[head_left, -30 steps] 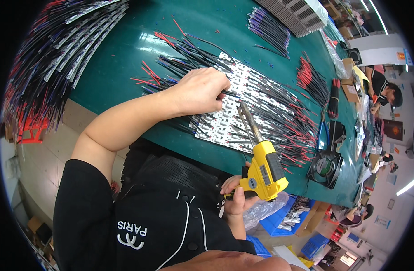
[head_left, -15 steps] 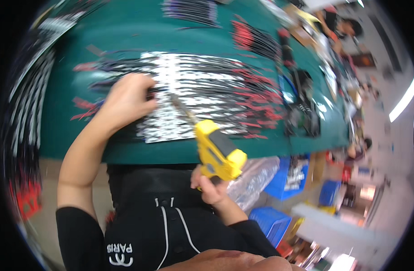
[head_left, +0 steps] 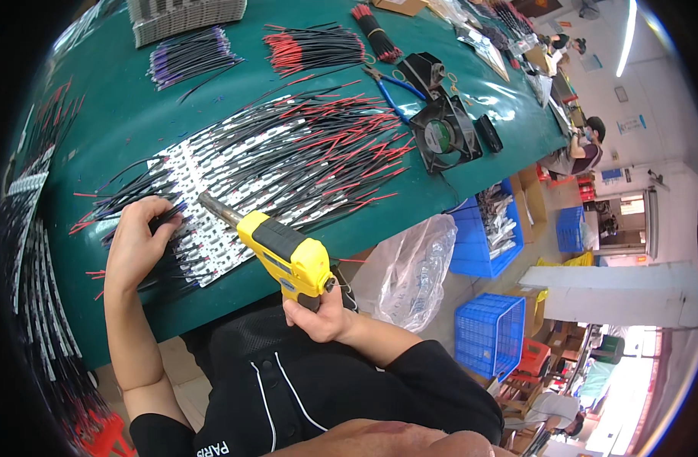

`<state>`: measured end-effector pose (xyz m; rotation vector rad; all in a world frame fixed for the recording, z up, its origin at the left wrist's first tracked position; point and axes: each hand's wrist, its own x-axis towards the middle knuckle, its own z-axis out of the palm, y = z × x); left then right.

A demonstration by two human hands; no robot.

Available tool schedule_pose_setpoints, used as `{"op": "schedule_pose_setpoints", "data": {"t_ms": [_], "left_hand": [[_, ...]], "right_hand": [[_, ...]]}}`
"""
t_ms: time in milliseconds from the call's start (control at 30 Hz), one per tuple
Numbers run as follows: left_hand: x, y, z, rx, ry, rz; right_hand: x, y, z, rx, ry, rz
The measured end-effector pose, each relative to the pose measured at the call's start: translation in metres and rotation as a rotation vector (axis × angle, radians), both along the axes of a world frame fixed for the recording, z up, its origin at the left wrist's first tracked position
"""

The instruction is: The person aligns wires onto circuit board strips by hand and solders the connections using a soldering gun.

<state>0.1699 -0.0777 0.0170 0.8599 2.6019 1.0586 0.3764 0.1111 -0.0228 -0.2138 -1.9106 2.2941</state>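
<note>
My right hand (head_left: pixel 318 316) grips a yellow and black soldering gun (head_left: pixel 284 255) by its handle. The gun's metal tip (head_left: pixel 216 206) points up and left, over a white sheet of small circuit boards (head_left: pixel 235 247); whether it touches them I cannot tell. At the sheet's left edge my left hand (head_left: pixel 139 240) is closed, thumb and forefinger pinching a thin dark wire (head_left: pixel 180 209) close to the boards. Many black wires with red ends (head_left: pixel 341 145) fan out over the sheet to the right. More black wires (head_left: pixel 132 190) stick out on the left, partly under my left hand.
Purple-ended wires (head_left: pixel 193 59), red-ended wires (head_left: pixel 311 47) and a tied wire bundle (head_left: pixel 377 34) lie farther back. Blue-handled pliers (head_left: pixel 395 95) and a small black fan (head_left: pixel 444 135) sit to the right. Blue bins (head_left: pixel 490 327) and a plastic bag (head_left: pixel 410 266) are beyond the table edge.
My view has turned, so the table and sheet now appear tilted. In the picture, both hands and the soldering gun sit farther left; the gun stays in my right hand.
</note>
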Motion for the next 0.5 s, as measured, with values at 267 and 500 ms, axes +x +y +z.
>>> {"op": "schedule_pose_setpoints", "data": {"t_ms": [267,500], "left_hand": [[-0.004,-0.003,-0.011,0.09,-0.046,0.027],[-0.004,0.001,0.0,0.011,-0.038,0.041]], "right_hand": [[-0.003,-0.001,0.0,0.002,0.052,0.006],[-0.004,-0.006,0.005,-0.041,0.11,-0.039]]}}
